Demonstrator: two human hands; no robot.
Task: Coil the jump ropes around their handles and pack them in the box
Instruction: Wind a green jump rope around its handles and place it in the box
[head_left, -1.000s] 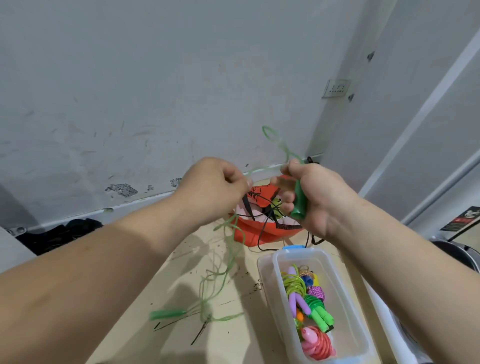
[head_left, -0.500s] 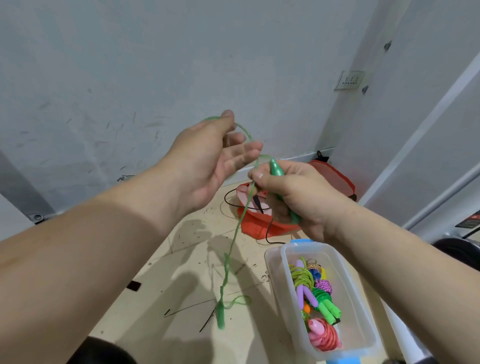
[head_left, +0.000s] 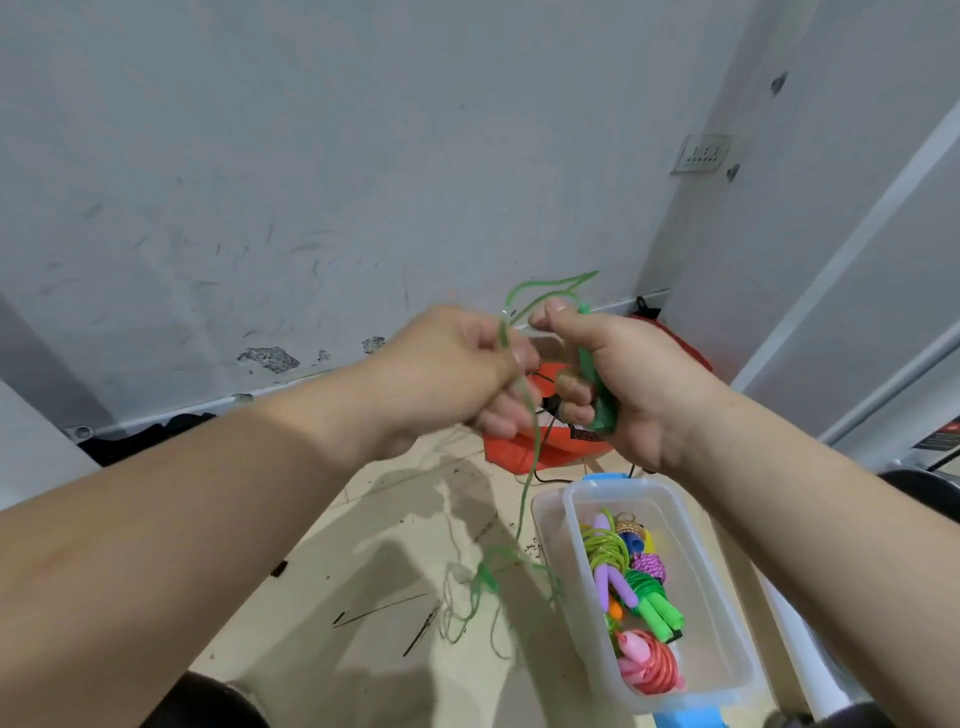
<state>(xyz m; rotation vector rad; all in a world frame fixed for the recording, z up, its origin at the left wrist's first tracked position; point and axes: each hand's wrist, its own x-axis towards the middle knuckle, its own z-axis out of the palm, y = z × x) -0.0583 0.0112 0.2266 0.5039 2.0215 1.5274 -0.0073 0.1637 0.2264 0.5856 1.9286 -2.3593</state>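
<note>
My right hand (head_left: 628, 384) grips a green jump-rope handle (head_left: 597, 395) upright in its fist. A thin green rope (head_left: 527, 467) loops above both hands and hangs down to the floor, where it blurs into a loose tangle. My left hand (head_left: 462, 374) is beside the right, its fingers curled round the rope, blurred by motion. Below them, on the floor, stands a clear plastic box (head_left: 696, 519) with blue clips. It holds several coiled jump ropes (head_left: 641, 582) in yellow-green, purple, green and pink.
A red bag (head_left: 524, 447) with black cords lies on the floor behind the hands, by the grey wall. Dark scraps and thin sticks (head_left: 384, 608) litter the beige floor. A white frame and a dark object stand at the right edge.
My left hand has come down from its raised, open-fingered pose and closed on the rope next to the right hand. The hanging rope now swings in a loose tangle near the floor.
</note>
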